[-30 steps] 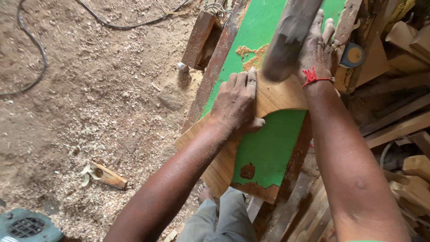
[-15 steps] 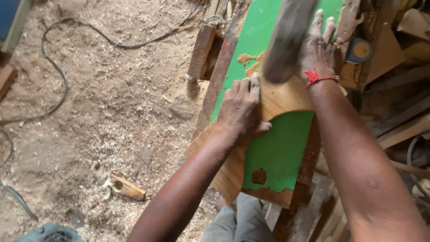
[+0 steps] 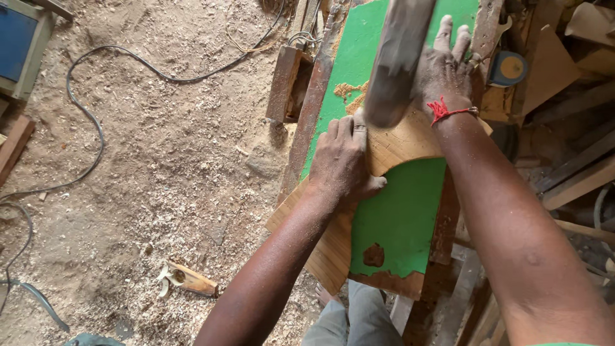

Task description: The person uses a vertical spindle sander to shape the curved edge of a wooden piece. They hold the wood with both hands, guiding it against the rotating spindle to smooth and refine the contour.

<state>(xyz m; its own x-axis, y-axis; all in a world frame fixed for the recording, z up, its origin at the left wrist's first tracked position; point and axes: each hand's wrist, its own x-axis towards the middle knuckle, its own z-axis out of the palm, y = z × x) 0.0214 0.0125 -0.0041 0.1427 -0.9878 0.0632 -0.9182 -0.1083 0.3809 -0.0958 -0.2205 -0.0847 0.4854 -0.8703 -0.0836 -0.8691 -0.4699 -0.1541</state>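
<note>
We press our left hand point(image 3: 343, 160) flat on a curved piece of wood point(image 3: 397, 144), fingers together and stretched out, palm down, with a ring on one finger. The wood piece is light brown, arched like a bow, and it lies across the green table top point(image 3: 397, 218); one leg of the arch runs down the left edge of the table under our left wrist and forearm, the other end reaches to the right under our right hand point(image 3: 448, 70). Our right hand also lies flat on the wood, fingers spread a little and pointing away from us, with a red thread point(image 3: 442, 110) tied round the wrist. Neither hand grips anything; both just hold the piece down.

Between the two hands a grey, dusty bar-like thing point(image 3: 397, 57) stands close to the camera, blurred, so we cannot tell what it is or whether it touches the wood. A small heap of sawdust point(image 3: 349, 93) sits on the green top just beside it.

The green paint is worn away near the front edge, showing brown patches. To the left, the floor point(image 3: 160, 166) is covered in shavings, with a black cable point(image 3: 96, 122) winding across it and a small wood offcut point(image 3: 189, 279) lying near our left elbow. A blue and yellow round thing point(image 3: 509, 67) lies to the right of our right hand, among stacked boards point(image 3: 576, 173).
</note>
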